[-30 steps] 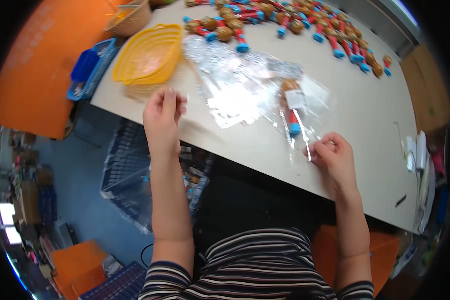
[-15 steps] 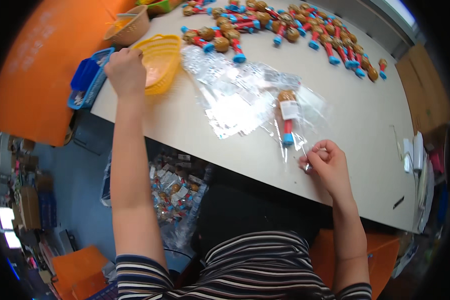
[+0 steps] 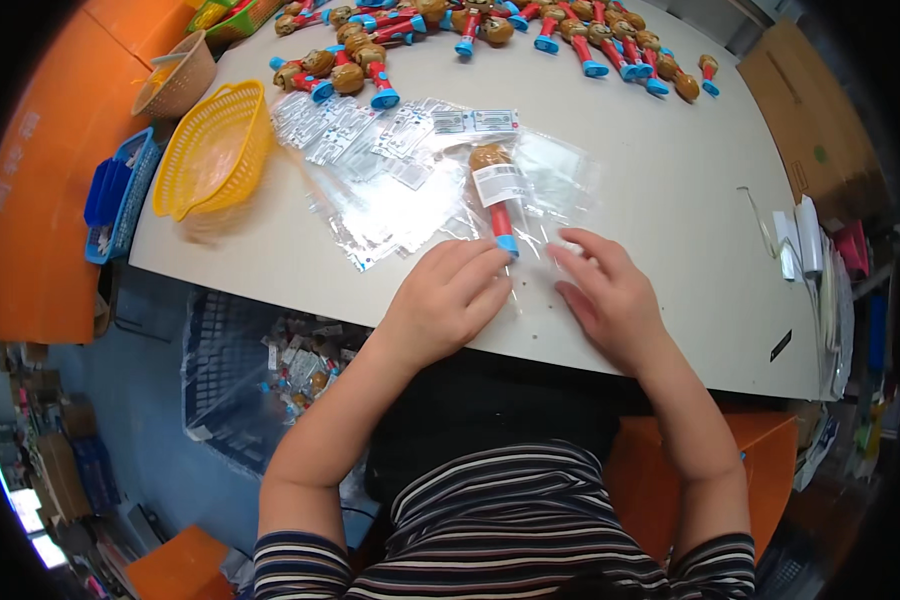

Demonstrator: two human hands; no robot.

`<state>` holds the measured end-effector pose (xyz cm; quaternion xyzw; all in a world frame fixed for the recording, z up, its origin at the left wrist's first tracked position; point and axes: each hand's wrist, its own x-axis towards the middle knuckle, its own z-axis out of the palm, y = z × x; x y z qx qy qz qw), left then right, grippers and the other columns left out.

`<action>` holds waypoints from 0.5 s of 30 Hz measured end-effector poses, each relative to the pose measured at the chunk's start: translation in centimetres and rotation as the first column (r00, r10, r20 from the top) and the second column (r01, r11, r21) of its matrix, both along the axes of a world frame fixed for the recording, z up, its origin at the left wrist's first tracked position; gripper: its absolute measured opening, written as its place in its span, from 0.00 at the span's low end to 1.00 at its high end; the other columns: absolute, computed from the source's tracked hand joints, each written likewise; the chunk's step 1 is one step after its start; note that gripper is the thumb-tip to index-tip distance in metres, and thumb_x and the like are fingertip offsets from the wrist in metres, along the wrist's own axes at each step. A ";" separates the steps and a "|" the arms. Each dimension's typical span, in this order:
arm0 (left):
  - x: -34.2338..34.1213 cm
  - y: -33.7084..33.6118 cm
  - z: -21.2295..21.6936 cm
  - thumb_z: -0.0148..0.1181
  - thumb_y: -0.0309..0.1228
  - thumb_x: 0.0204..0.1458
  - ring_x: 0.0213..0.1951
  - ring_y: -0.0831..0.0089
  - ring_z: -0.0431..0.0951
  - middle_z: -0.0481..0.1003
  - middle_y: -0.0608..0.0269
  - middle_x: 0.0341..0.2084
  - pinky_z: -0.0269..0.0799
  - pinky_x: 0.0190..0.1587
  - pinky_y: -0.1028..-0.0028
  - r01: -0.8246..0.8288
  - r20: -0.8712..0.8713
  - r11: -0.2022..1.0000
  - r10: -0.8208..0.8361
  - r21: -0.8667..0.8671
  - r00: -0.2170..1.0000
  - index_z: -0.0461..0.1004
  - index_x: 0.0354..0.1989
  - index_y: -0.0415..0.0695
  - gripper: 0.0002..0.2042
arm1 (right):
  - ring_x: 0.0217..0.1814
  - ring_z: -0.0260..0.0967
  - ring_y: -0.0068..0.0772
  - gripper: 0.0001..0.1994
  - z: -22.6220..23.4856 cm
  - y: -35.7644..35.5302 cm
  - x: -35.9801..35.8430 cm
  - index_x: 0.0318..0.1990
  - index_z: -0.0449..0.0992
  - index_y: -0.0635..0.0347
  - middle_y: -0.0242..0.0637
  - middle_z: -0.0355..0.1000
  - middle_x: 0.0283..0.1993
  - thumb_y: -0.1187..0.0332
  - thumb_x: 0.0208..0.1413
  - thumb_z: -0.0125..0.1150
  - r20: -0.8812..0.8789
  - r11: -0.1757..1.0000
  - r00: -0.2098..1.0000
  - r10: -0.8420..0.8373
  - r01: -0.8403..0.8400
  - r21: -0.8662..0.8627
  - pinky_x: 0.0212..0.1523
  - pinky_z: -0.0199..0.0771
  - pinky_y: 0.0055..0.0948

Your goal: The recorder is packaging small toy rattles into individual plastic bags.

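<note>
A clear plastic bag (image 3: 540, 205) lies on the table, holding a figure-shaped toy (image 3: 501, 218) with a round brown head, red body and blue base. A white label (image 3: 500, 184) covers part of the toy. My left hand (image 3: 448, 298) is closed at the near end of the bag, fingertips by the blue base; anything pinched in them is hidden. On the bag's right side, my right hand (image 3: 610, 300) has its fingers curved and apart, near the film. Flat printed bags (image 3: 390, 215) are heaped to the left of the toy.
Several similar toys (image 3: 378, 80) lie across the far table. A yellow basket (image 3: 248, 150), a beige basket (image 3: 192, 85) and a blue basket (image 3: 135, 205) stand at the left. Below the table edge is a crate (image 3: 210, 370) with bagged toys. A cardboard box (image 3: 810, 120) stands at right.
My left hand has come from the yellow basket down to the near end of the bag. The view has shifted, and my right hand's fingers have spread beside the bag.
</note>
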<state>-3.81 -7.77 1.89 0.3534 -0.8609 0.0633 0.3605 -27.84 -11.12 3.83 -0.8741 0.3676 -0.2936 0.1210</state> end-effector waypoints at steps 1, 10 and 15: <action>0.1 0.1 -0.4 0.69 0.23 0.39 0.46 0.57 0.78 0.76 0.55 0.43 0.75 0.47 0.63 0.009 0.003 1.000 -0.009 0.000 1.000 0.77 0.38 0.41 0.15 | 0.44 0.74 0.40 0.16 0.1 -0.5 0.0 0.46 0.76 0.60 0.40 0.72 0.53 0.77 0.48 0.67 -0.049 0.989 0.992 0.120 -0.124 -0.086 0.38 0.78 0.32; 0.7 1.5 -1.5 0.69 0.21 0.41 0.40 0.58 0.79 0.77 0.56 0.37 0.75 0.42 0.66 -0.087 -0.175 0.989 0.107 0.118 0.979 0.76 0.35 0.40 0.12 | 0.42 0.72 0.40 0.08 -0.4 -2.5 -0.6 0.37 0.77 0.61 0.40 0.73 0.51 0.78 0.47 0.66 -0.001 0.963 0.965 0.260 -0.260 -0.070 0.40 0.76 0.32; 0.1 2.1 -1.0 0.62 0.22 0.52 0.31 0.65 0.74 0.73 0.57 0.30 0.70 0.35 0.72 -0.053 -0.443 0.846 0.330 0.531 0.833 0.74 0.32 0.36 0.03 | 0.47 0.65 0.35 0.02 -1.2 -2.2 -0.7 0.34 0.76 0.62 0.39 0.66 0.55 0.75 0.54 0.61 0.172 0.925 0.979 0.107 -0.162 0.345 0.51 0.67 0.30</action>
